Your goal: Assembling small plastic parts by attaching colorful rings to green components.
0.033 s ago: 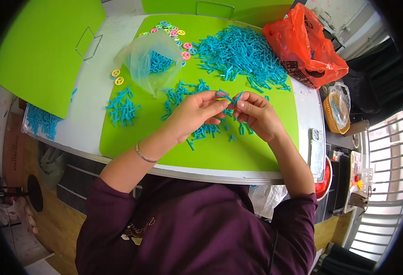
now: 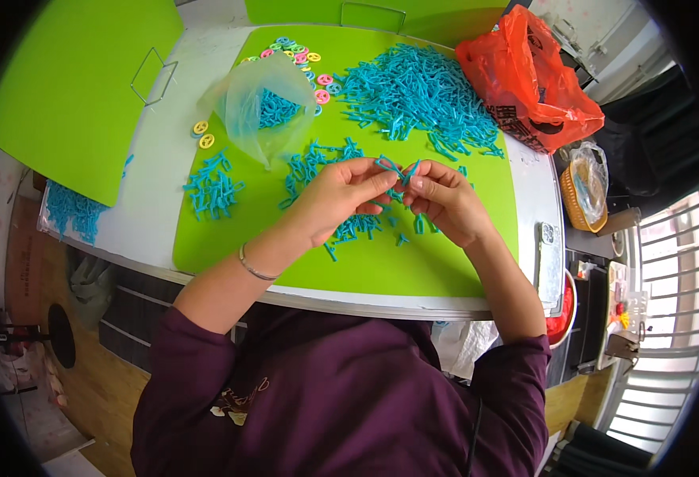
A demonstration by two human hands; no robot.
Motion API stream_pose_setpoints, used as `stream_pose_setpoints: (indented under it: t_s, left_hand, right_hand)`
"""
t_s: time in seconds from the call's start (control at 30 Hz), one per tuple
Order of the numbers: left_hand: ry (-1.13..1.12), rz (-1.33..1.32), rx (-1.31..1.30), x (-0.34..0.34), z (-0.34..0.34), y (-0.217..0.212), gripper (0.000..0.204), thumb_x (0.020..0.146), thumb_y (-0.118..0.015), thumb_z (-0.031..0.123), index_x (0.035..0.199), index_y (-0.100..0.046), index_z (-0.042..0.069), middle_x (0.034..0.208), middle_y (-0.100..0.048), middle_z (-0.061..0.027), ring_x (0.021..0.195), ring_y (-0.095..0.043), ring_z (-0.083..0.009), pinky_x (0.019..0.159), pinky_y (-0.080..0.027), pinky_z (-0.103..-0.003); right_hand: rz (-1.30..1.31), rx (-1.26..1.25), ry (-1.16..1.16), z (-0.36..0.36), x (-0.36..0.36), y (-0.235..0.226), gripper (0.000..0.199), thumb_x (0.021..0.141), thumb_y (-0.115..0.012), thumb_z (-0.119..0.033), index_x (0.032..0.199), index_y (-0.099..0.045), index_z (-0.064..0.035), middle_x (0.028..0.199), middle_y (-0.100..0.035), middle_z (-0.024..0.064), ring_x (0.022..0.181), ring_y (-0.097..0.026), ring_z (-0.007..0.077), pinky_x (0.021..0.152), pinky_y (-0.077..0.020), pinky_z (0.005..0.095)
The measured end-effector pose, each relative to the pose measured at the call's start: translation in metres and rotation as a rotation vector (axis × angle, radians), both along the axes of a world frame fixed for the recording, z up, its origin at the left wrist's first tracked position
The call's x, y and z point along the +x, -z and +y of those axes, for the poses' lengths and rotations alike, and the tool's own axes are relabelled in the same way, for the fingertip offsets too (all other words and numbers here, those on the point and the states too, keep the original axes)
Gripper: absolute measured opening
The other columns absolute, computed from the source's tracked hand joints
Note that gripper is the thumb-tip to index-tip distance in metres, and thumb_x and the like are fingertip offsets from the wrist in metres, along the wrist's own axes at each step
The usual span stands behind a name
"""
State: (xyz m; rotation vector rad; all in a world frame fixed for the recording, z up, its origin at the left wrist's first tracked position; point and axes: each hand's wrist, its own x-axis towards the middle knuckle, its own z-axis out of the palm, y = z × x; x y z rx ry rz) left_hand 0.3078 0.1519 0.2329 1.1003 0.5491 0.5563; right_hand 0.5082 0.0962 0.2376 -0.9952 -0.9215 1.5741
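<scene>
A small forked blue plastic piece (image 2: 387,164) is pinched between my two hands, over the middle of the green mat. My left hand (image 2: 341,193) grips it by thumb and forefinger. From the other side my right hand (image 2: 442,197) pinches a blue plastic end (image 2: 413,169); whether this belongs to the same piece or to a second one, I cannot tell. Beneath and behind my hands lies a loose pile of small blue pieces (image 2: 309,168). A few more blue pieces (image 2: 421,223) lie beside my right fingers.
A large blue heap (image 2: 421,95) lies at the back right, near a red plastic bag (image 2: 536,87). A clear bag (image 2: 246,103) holding blue pieces stands back left, by colourful small wheels (image 2: 322,96). A smaller blue pile (image 2: 212,187) sits left. A phone (image 2: 550,262) lies right.
</scene>
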Motion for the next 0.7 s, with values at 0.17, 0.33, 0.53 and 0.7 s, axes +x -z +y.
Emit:
stream_pose_setpoints:
  t_s: [0.17, 0.33, 0.53, 0.7]
  left_hand:
    - [-0.105, -0.081, -0.219, 0.004, 0.002, 0.014, 0.021, 0.088, -0.059, 0.023, 0.102, -0.060, 0.007, 0.095, -0.063, -0.0012, 0.085, -0.060, -0.0097, 0.069, -0.047, -0.020]
    - [-0.156, -0.287, -0.488, 0.001, 0.006, 0.019, 0.018, 0.086, -0.061, 0.021, 0.095, -0.060, 0.006, 0.089, -0.063, -0.0038, 0.079, -0.061, -0.0122, 0.066, -0.051, -0.023]
    - [-0.277, -0.316, -0.514, -0.002, 0.011, 0.023, 0.015, 0.086, -0.060, 0.019, 0.091, -0.058, 0.005, 0.088, -0.063, -0.0069, 0.075, -0.063, -0.0146, 0.062, -0.053, -0.023]
    - [-0.086, -0.245, -0.482, -0.002, 0.016, 0.029, 0.017, 0.087, -0.057, 0.021, 0.094, -0.059, 0.006, 0.087, -0.064, -0.0061, 0.073, -0.064, -0.0157, 0.059, -0.052, -0.022]
  right_hand:
    - [0.125, 0.033, -0.042, -0.003, -0.003, 0.009, 0.007, 0.088, -0.057, -0.010, 0.094, -0.056, -0.0063, 0.085, -0.062, 0.0060, 0.075, -0.060, 0.0143, 0.063, -0.0464, 0.0239]
    - [-0.219, 0.339, -0.019, -0.002, -0.009, 0.016, 0.007, 0.089, -0.054, -0.005, 0.095, -0.055, -0.0020, 0.088, -0.062, 0.0089, 0.078, -0.060, 0.0148, 0.068, -0.0482, 0.0269]
    - [-0.323, 0.273, 0.069, -0.002, -0.026, 0.012, 0.011, 0.090, -0.052, -0.003, 0.100, -0.056, 0.0004, 0.097, -0.063, 0.0097, 0.083, -0.060, 0.0140, 0.071, -0.0492, 0.0271]
    - [-0.656, 0.438, 0.172, -0.006, -0.029, 0.018, 0.013, 0.088, -0.053, -0.001, 0.100, -0.058, 0.0007, 0.095, -0.064, 0.0062, 0.082, -0.060, 0.0127, 0.070, -0.0493, 0.0257]
